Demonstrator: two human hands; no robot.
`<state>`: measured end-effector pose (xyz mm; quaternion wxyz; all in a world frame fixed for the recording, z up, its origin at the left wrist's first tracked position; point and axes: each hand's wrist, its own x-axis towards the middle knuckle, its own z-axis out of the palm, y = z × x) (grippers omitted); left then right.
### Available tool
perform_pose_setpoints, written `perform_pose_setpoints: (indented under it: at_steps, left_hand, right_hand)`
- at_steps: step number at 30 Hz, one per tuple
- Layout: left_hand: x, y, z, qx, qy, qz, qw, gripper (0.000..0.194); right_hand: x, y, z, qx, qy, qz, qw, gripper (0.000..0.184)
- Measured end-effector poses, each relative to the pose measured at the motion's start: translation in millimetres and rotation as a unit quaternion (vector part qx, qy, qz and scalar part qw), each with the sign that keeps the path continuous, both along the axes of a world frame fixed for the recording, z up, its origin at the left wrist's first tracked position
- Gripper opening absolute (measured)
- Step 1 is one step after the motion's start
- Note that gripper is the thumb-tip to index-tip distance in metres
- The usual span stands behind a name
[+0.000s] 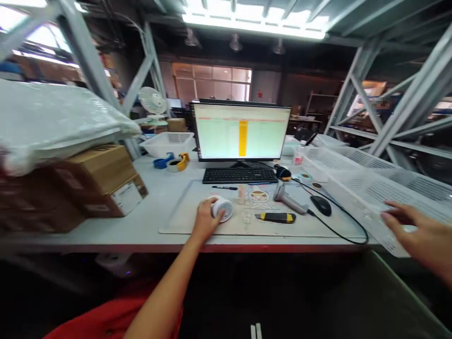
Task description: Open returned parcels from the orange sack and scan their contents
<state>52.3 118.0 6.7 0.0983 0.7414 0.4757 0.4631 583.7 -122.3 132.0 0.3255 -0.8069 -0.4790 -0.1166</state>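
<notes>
Two things lie closest to the hands: a white drum-shaped object (223,209) and a white perforated plastic basket (356,190). We find the drum-shaped object on a pale desk mat (183,214), near the mat's front edge, under the left hand (206,219). Its fingers (216,214) are curled closed around the object's near side, so it looks held. Off to the right, the right hand (411,221) is at the basket's near corner, fingers (391,213) spread and half curved. The view is soft there, so we cannot tell whether they grip the rim or only touch it.

The basket sits at an angle, and its near corner seems to reach past the front edge of the white table (148,221). We judge that the likeliest trouble: a careless pull could tip it over that edge, or snag the black cable (332,228) running beside it, dragging the black computer mouse (320,205) or grey barcode scanner (290,200) with it. A yellow-and-black utility knife (275,217) lies on the mat right of the left hand. If released, the round object could roll into it, and we cannot see whether its blade is out.
</notes>
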Motion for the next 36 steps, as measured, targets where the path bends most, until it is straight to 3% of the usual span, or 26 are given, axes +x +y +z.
perform_pose_setpoints:
  at_steps: [3, 8, 11, 16, 21, 23, 25, 27, 30, 32, 36]
  left_hand:
    - [10, -13, 1.7, -0.019, 0.007, -0.061, 0.998, 0.042]
    - [17, -36, 5.4, -0.003, 0.109, -0.183, 0.977, 0.038]
    - [16, -48, 3.4, -0.032, 0.132, -0.217, 0.967, 0.048]
    - [20, -53, -2.7, -0.085, 0.102, -0.204, 0.97, 0.062]
    - [20, -54, -1.8, -0.101, 0.091, -0.195, 0.971, 0.071]
    - [21, -56, 0.6, -0.114, 0.065, -0.186, 0.974, 0.063]
    - [25, -56, 4.3, -0.157, -0.027, -0.137, 0.978, 0.059]
    - [31, -54, 9.1, -0.239, -0.175, -0.079, 0.952, 0.073]
    - [40, -47, 16.2, -0.353, -0.313, -0.061, 0.88, 0.082]
    - [43, -42, 18.8, -0.379, -0.296, -0.072, 0.874, 0.068]
    - [41, -40, 20.3, -0.373, -0.184, -0.08, 0.906, 0.049]
  right_hand:
    - [-50, 79, -21.6, -0.031, -0.001, 0.131, 0.991, 0.051]
    - [-91, 177, -47.7, -0.238, -0.029, 0.116, 0.964, 0.071]
    - [-100, 203, -65.3, -0.3, -0.041, 0.106, 0.947, 0.071]
    - [-121, 222, -80.7, -0.311, -0.057, 0.099, 0.943, 0.063]
    - [-131, 228, -62.3, -0.298, -0.047, 0.101, 0.948, 0.051]
    - [-131, 221, -44.9, -0.289, -0.028, 0.137, 0.947, 0.042]
    - [-133, 206, -24.4, -0.269, 0.013, 0.206, 0.941, 0.038]
    - [-140, 184, -3.9, -0.24, 0.045, 0.287, 0.926, 0.037]
    - [-159, 147, 19.8, -0.201, 0.037, 0.383, 0.901, 0.034]
    - [-172, 126, 28.2, -0.196, 0.022, 0.425, 0.883, 0.033]
    - [-188, 107, 29.4, -0.226, -0.003, 0.459, 0.859, 0.031]
